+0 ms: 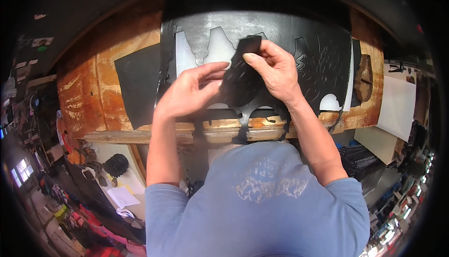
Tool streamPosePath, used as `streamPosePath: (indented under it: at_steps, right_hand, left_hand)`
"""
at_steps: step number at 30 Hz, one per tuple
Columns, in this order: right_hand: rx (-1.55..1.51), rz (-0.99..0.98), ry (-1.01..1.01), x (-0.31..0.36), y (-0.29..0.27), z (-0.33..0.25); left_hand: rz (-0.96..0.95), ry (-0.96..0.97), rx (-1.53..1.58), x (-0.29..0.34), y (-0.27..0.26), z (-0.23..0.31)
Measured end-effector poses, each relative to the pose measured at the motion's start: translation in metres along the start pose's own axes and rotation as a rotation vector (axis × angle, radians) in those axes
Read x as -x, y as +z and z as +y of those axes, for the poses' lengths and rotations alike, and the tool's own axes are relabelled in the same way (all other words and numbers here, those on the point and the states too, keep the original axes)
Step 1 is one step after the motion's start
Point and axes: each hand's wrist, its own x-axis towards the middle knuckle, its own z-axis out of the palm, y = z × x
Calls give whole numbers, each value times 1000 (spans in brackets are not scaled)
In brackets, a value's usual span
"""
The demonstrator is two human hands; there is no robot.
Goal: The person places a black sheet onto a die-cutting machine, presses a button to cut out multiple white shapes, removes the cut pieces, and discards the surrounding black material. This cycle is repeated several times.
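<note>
My right hand (279, 72) pinches the top of a shaped black cut piece (245, 79) between thumb and fingers. My left hand (194, 88) is at the piece's left edge, thumb and fingers curled against it. The piece is held up over a large black sheet (304, 23) on the worktable. Curved outlines are cut in that sheet, and several openings show white material (220, 41) beneath. Narrow black strips (243, 123) of the sheet hang over the table's near edge. The lower part of the held piece is dark and slightly blurred, so its outline there is hard to make out.
A worn wooden board (84, 91) lies under the sheets, with a plain black sheet (135, 86) at left. A brown shaped block (364, 78) stands at right, near a white panel (396, 107). Lower left, a side table holds a black coil (117, 165) and papers (123, 197).
</note>
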Motion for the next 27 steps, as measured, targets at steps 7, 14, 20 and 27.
streamPosePath:
  at_steps: [7,14,20,27]
  right_hand:
    - [-2,-42,54,-24,5,18]
    - [-73,-8,68,-25,2,30]
    - [-123,-43,21,-25,-4,31]
    - [-123,-74,22,-29,-2,25]
  left_hand:
    - [-148,-106,219,-19,-25,0]
    - [-50,-82,-42,-27,-10,-3]
    - [100,88,508,-25,-21,-35]
    - [185,373,769,-23,-30,-49]
